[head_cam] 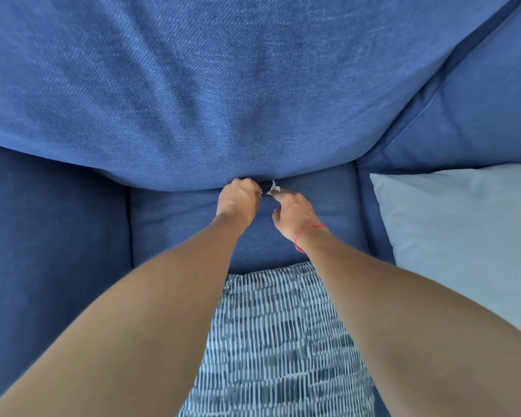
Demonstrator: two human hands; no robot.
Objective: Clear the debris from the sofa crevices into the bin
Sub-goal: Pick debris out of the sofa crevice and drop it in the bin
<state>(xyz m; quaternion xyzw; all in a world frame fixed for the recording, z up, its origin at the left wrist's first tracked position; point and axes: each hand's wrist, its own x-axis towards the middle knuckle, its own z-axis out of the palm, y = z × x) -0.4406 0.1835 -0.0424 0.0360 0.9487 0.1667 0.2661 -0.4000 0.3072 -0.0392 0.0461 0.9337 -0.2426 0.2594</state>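
Observation:
A blue fabric sofa fills the view: its big back cushion [223, 85] bulges over the seat cushion [175, 224]. Both hands are at the crevice where the two meet. My right hand [295, 215], with a red string on its wrist, pinches a small white scrap of paper debris [273, 188] at its fingertips, right at the crevice. My left hand [238, 201] is curled into a loose fist next to it, its fingers against the back cushion's lower edge; what it holds, if anything, is hidden. No bin is in view.
A pale blue pillow [463, 236] lies on the seat to the right. The sofa's armrest [51, 251] runs down the left side. A second back cushion [478, 100] stands at the upper right. My patterned clothing [277, 341] shows at the bottom centre.

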